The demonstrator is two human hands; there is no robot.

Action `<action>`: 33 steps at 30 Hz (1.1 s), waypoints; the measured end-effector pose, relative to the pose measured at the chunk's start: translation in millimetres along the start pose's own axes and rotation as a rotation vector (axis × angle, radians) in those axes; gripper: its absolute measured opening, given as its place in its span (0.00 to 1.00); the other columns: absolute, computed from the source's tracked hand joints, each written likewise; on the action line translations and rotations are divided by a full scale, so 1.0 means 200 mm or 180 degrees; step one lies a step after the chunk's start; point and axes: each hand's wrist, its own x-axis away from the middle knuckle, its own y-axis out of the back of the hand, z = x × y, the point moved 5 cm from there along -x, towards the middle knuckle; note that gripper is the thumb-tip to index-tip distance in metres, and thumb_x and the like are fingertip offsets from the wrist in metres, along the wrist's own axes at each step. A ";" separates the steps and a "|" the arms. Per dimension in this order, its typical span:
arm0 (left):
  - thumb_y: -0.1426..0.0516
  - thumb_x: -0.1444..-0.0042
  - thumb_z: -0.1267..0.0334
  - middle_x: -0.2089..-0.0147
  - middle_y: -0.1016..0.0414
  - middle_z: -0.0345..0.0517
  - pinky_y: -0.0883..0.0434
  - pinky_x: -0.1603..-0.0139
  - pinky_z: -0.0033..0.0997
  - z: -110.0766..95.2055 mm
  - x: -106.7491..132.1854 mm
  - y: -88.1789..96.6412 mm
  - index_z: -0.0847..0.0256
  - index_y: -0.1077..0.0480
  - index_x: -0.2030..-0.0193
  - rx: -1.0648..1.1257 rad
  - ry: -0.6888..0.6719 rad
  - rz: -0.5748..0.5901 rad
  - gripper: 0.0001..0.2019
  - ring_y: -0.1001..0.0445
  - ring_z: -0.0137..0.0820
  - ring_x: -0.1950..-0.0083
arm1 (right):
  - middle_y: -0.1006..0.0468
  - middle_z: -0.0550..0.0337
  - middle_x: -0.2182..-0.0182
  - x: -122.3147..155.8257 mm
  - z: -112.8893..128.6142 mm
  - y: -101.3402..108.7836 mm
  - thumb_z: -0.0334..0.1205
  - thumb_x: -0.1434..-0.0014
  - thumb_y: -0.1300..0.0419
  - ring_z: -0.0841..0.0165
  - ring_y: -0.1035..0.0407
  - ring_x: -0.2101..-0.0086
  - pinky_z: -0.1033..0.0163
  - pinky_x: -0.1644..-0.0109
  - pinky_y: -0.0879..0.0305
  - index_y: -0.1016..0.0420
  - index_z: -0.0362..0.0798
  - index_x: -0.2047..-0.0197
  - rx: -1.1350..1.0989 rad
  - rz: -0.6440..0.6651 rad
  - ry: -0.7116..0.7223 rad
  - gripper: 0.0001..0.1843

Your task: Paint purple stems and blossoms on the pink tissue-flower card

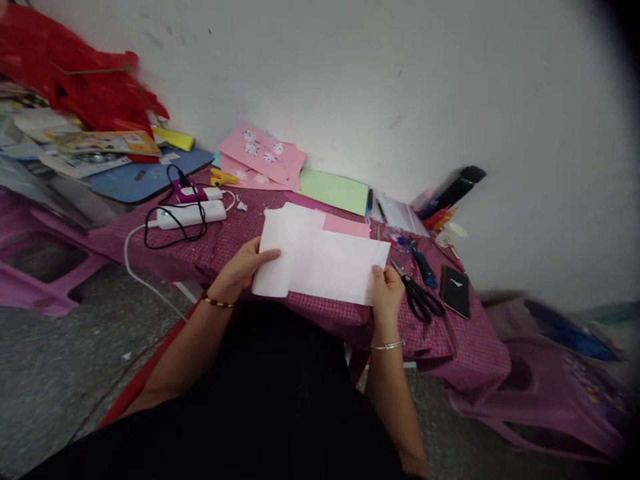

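Head view: I see white paper (pixel 330 263) held above the tabletop (pixel 227 247) at its near edge, left hand (pixel 243 263) and right hand (pixel 387 293) each closed in a pinching grip on one end. Left of the paper, open room reaches the power strip (pixel 193 215); right of it, scissors (pixel 415 293) and a notebook (pixel 455 291) crowd the way; behind it lie pink sheets (pixel 265 157).
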 end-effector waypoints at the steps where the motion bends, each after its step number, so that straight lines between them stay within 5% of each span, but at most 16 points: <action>1: 0.32 0.61 0.60 0.55 0.21 0.53 0.27 0.65 0.30 0.01 -0.01 0.01 0.65 0.28 0.52 -0.0036 0.0023 -0.0006 0.27 0.24 0.36 0.63 | 0.41 0.69 0.79 0.00 -0.01 0.00 0.50 0.44 0.45 0.74 0.47 0.76 0.67 0.72 0.49 0.35 0.46 0.74 0.0061 -0.0031 0.0039 0.15; 17: 0.33 0.59 0.57 0.53 0.23 0.54 0.28 0.64 0.31 0.03 -0.03 0.01 0.65 0.31 0.52 -0.0364 -0.0211 -0.0197 0.27 0.25 0.36 0.61 | 0.39 0.68 0.79 0.00 -0.09 -0.01 0.49 0.45 0.44 0.73 0.46 0.76 0.66 0.71 0.48 0.33 0.46 0.73 -0.0131 -0.0229 -0.0061 0.15; 25: 0.33 0.60 0.59 0.53 0.23 0.53 0.27 0.66 0.30 -0.15 0.05 -0.10 0.64 0.30 0.51 -0.0382 -0.0470 0.0136 0.27 0.24 0.39 0.59 | 0.40 0.69 0.78 0.04 0.24 0.06 0.46 0.43 0.43 0.75 0.47 0.76 0.67 0.72 0.50 0.33 0.46 0.71 -0.0136 -0.0268 0.0356 0.12; 28: 0.33 0.59 0.60 0.55 0.22 0.53 0.27 0.68 0.30 -0.20 0.00 -0.04 0.65 0.30 0.51 -0.0247 -0.0608 -0.0190 0.26 0.24 0.37 0.62 | 0.42 0.70 0.79 -0.04 0.23 0.22 0.42 0.46 0.43 0.76 0.49 0.77 0.68 0.74 0.52 0.36 0.46 0.74 -0.0266 -0.0982 0.0215 0.11; 33: 0.33 0.61 0.63 0.57 0.22 0.52 0.26 0.70 0.29 -0.21 -0.08 0.10 0.64 0.29 0.52 -0.0106 -0.0584 -0.0450 0.26 0.24 0.35 0.65 | 0.41 0.71 0.80 -0.13 0.10 0.31 0.42 0.48 0.42 0.76 0.49 0.78 0.68 0.74 0.50 0.36 0.46 0.73 -0.0683 -0.1015 -0.0016 0.09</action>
